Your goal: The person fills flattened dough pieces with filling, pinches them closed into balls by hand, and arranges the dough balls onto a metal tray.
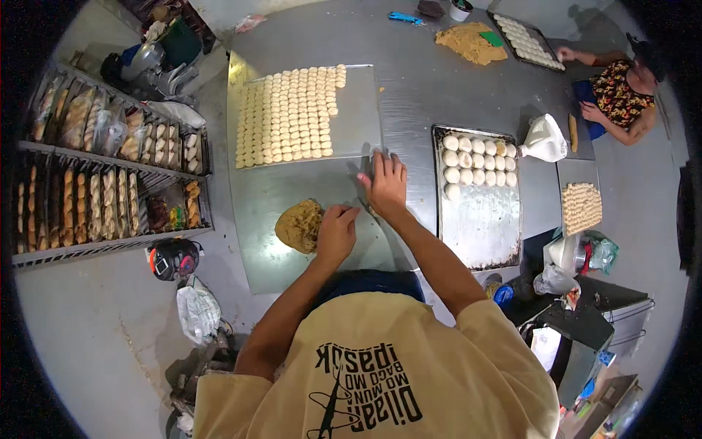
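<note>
My left hand (336, 234) is at the right side of a rough, tan lump of dough (292, 227) on the steel table (263, 271), with its fingers curled; what is in them is too small to make out. My right hand (384, 186) reaches further forward, fingers apart, over the bare metal. A small pale bit shows just below it, partly hidden. Ahead, a sheet (355, 128) carries many small pale dough pieces (285, 117) in close rows.
A dark-rimmed tray (479, 241) of round white dough balls and a white container (543, 139) are at my right. Another person (618, 95) works beside other trays and a dough mound (468, 44). Racks of breads (110, 219) line the left.
</note>
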The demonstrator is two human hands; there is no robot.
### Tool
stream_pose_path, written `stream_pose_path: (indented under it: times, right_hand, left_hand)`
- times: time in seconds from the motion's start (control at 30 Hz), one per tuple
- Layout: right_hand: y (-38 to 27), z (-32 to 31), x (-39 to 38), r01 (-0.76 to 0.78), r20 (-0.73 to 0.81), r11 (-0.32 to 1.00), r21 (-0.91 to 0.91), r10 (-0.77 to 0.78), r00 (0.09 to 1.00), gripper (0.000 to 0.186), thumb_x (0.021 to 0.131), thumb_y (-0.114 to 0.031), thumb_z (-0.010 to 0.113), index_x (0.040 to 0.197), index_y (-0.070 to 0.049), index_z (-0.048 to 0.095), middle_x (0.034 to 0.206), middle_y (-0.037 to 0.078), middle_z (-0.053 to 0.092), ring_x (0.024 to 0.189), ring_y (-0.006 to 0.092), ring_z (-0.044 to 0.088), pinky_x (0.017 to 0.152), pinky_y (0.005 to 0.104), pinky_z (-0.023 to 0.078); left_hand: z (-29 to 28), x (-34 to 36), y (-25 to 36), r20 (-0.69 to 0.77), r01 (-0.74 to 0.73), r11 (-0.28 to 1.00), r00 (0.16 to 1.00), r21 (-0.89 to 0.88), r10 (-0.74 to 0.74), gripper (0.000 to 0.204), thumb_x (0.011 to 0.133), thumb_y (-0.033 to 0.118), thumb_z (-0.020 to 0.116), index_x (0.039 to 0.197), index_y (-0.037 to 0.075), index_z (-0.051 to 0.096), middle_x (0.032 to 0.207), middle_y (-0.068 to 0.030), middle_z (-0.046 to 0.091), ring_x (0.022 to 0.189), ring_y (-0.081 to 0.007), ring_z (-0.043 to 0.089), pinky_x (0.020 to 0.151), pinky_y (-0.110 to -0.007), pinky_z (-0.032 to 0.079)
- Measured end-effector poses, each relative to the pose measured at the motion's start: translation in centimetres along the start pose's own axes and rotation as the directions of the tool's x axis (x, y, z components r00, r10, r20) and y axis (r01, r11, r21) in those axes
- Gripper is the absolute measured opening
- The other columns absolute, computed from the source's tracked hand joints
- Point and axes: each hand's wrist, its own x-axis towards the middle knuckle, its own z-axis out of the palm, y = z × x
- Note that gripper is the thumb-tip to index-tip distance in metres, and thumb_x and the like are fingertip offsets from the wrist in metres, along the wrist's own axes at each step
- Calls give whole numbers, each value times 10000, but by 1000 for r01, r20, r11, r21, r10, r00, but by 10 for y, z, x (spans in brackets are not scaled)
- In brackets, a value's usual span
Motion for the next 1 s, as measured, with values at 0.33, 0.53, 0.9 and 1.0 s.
stream_pose_path:
  times: [0.33, 0.53, 0.9, 1.0]
  right_hand:
    - [42, -14, -25, -40, -89, 969, 243, 64, 994, 694, 1127, -369, 580, 1674, 7, 379, 1681, 278, 450, 1585, 536, 360, 1301, 692, 244]
    - [33, -27, -105, 130, 253, 966, 224, -187, 949, 513, 1053, -286, 706, 1489, -23, 639, 1577, 175, 632, 1571, 410, 470, 1324, 549, 349]
    - [145, -177, -109, -377, -25, 848, 373, 415, 909, 313, 983, -105, 771, 1279, -4, 778, 1181, 274, 785, 981, 433, 790, 883, 486, 630]
    - [189, -172, -95, -379, -162, 886, 267, 429, 889, 376, 943, -88, 798, 1304, 9, 758, 1308, 256, 755, 1127, 455, 748, 979, 487, 619]
  left_hand:
    - [-38, -32, -17, -12, 92, 988, 995, -120, -94, 131, 957, 11, 739, 1070, 12, 807, 1026, -181, 728, 929, -395, 714, 837, -458, 585]
    - [-8, -14, 5, 174, 176, 966, 974, -187, -144, 118, 983, 58, 752, 1077, 19, 811, 1008, -161, 743, 883, -330, 750, 795, -405, 590]
    - [73, 10, 62, 274, 141, 974, 958, -179, -88, 131, 989, 68, 758, 1098, 13, 806, 980, -158, 744, 831, -306, 752, 771, -397, 593]
    - [104, 28, 89, 290, 45, 982, 957, -183, 11, 127, 989, 60, 757, 1095, 3, 799, 988, -157, 745, 822, -298, 754, 757, -388, 593]
